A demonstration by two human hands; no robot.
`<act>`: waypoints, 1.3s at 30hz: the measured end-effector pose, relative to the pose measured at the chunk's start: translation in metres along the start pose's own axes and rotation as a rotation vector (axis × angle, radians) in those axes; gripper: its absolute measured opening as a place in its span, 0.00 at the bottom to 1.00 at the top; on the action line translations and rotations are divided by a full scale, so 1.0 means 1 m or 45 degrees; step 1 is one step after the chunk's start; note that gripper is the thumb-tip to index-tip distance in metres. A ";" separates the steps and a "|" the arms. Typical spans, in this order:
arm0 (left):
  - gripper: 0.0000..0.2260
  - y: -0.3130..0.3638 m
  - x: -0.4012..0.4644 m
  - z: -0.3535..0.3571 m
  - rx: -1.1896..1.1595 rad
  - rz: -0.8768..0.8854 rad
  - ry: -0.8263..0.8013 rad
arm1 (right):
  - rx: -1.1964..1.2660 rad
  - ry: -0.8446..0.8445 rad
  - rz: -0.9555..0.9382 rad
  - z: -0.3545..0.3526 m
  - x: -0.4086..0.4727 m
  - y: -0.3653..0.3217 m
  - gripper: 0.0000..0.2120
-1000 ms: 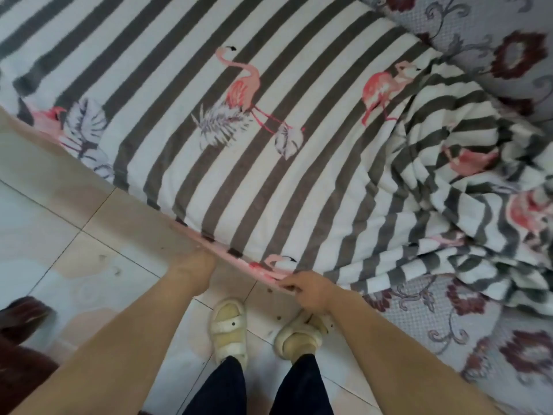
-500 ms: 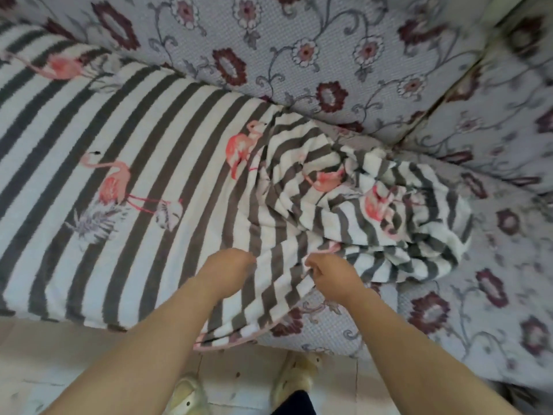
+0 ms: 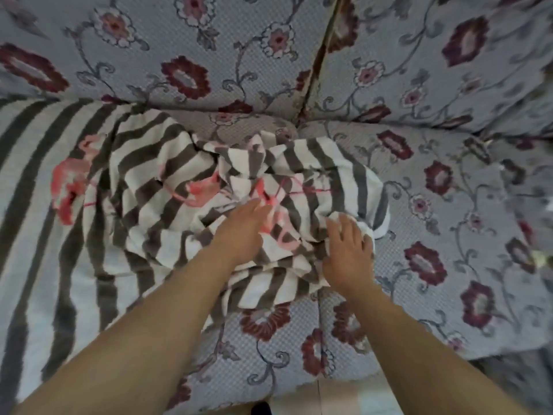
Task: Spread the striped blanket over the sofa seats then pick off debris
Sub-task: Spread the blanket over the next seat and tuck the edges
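Observation:
The striped blanket (image 3: 155, 187), white and dark grey with pink flamingos, lies flat over the left sofa seat and is bunched in a crumpled heap at the middle. My left hand (image 3: 242, 229) rests on top of the heap with its fingers stretched out flat. My right hand (image 3: 348, 253) lies on the heap's right edge, fingers apart and pressing on a white fold. Neither hand visibly pinches the cloth. The sofa (image 3: 449, 235) has a grey cover with dark red flowers, and its right seat is bare.
The sofa backrest (image 3: 209, 55) runs across the top, with a seam between two back cushions at the upper middle. A strip of pale floor tile (image 3: 329, 396) shows below the seat's front edge. The far right of the view is blurred.
My view swung right and up from the floor edge to the bunched heap. Both hands let go of the blanket's front hem and moved forward onto the crumpled part.

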State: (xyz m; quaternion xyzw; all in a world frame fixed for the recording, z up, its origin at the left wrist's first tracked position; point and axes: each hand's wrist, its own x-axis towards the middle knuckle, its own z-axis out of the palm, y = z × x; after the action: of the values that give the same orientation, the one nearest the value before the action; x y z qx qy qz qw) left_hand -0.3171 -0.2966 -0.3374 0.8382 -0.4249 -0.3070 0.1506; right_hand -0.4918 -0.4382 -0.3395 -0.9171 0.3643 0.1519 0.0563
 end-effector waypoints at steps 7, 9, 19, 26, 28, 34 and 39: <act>0.47 0.048 0.087 0.058 0.384 -0.128 -0.339 | 0.552 -0.197 0.435 0.012 0.067 0.091 0.45; 0.34 0.045 0.100 0.061 0.508 -0.185 -0.356 | 0.745 -0.166 0.345 0.014 0.083 0.102 0.24; 0.15 0.039 0.171 -0.090 -0.105 -0.325 0.758 | 1.417 0.470 0.015 -0.071 0.153 0.058 0.16; 0.32 0.036 0.175 -0.063 0.259 -0.216 0.353 | 1.377 -0.069 0.259 -0.023 0.130 0.056 0.17; 0.36 0.037 0.180 -0.049 0.333 -0.201 0.192 | 1.334 -0.128 0.398 0.008 0.135 0.049 0.22; 0.45 0.031 0.188 -0.038 0.029 -0.298 -0.212 | 1.960 0.014 0.747 0.018 0.173 0.041 0.18; 0.11 0.058 0.180 -0.057 -0.017 -0.442 -0.768 | 2.007 -0.115 0.712 -0.019 0.174 0.039 0.11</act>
State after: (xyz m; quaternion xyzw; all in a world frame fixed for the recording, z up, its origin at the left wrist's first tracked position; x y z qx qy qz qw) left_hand -0.2351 -0.4760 -0.3337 0.7684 -0.2992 -0.5648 -0.0308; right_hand -0.3942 -0.5839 -0.3765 -0.4780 0.5753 -0.1025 0.6558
